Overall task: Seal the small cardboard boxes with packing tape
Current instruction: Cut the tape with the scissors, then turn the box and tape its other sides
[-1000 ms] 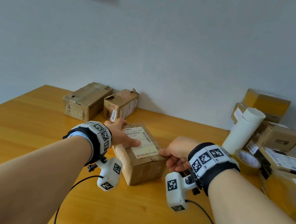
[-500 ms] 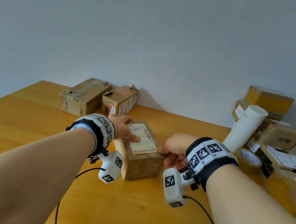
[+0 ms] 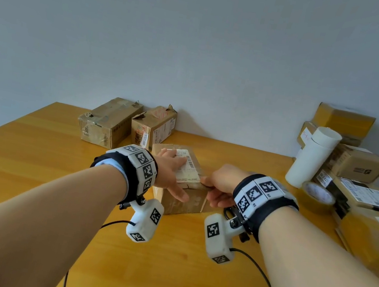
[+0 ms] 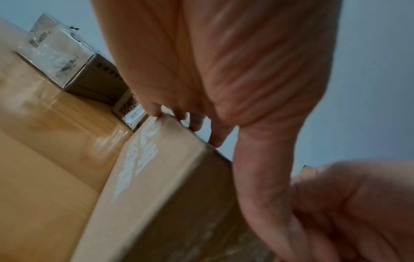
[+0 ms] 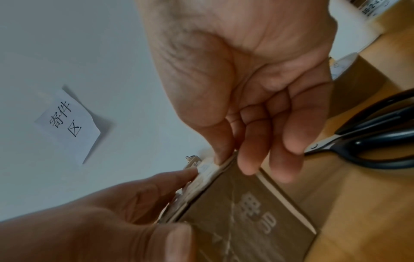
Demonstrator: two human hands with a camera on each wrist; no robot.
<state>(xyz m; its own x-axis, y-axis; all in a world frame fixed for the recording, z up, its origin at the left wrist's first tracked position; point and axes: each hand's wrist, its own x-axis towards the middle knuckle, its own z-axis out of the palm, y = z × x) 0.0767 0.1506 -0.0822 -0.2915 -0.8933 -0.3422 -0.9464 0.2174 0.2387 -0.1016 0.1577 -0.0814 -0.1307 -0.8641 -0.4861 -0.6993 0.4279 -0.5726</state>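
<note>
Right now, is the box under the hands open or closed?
Closed. The box's top flaps lie flat under its white label, with the left hand resting on top. Whether tape seals it, I cannot tell.

Scissors (image 5: 367,141) cut off (right edge); label print unreadable.

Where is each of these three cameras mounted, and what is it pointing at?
Head: worn on the head, looks down at the table, both forearms and hands.
Left wrist: under the left hand, looks along the palm at the cardboard box.
Right wrist: under the right hand, looks at box, scissors, wall note.
Shared: all show the box.
</note>
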